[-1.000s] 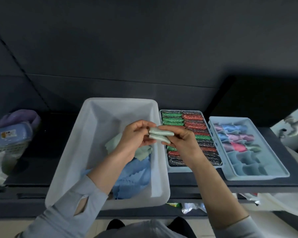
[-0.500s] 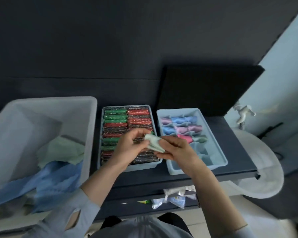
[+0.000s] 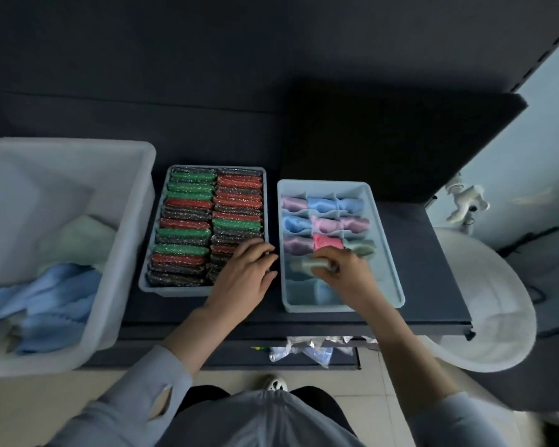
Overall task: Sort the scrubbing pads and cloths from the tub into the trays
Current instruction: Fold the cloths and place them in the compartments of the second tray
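Green cloth [image 3: 310,263] pinched in right hand [image 3: 346,272] over divided tray [image 3: 391,253].

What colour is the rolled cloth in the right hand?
Pale green cloth, seen in the head view.

no text, label, brand, number or sign could be read anywhere in the view.
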A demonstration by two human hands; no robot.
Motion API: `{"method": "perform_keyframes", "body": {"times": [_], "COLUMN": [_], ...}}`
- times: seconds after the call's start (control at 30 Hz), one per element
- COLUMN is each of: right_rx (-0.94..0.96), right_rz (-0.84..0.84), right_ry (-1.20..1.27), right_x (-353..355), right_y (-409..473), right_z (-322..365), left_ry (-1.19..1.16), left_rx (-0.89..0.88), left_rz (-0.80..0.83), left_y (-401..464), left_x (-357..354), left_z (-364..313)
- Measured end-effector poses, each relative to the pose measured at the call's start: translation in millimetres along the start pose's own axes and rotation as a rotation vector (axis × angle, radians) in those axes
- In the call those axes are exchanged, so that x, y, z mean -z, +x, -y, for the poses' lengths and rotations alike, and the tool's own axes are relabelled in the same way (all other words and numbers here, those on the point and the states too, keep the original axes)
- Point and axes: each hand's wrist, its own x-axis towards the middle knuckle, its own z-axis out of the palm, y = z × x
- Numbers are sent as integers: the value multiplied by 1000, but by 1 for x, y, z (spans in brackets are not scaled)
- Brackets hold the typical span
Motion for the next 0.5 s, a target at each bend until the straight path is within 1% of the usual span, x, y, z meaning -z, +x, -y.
{"method": "perform_keyframes", "body": {"times": [0.07, 0.17, 0.37, 0.5], "right_rx": [19, 38, 95, 32], "right_rz": [10, 7, 78, 74], "right_ry": [-2, -70, -367, -405], "right_x": [-15, -25, -18, -34], "right_y": [7, 13, 22, 27], "right_z": [3, -1, 8, 15], "left_ry": [4, 9, -9, -14], "left_rx": [-7, -4, -1, -3], "left_rz": [-14, -20, -23, -24], "left_y": [-2, -5, -6, -6], "left_x": [-2, -5, -7, -8], "left_z": [0, -2, -2, -1]}}
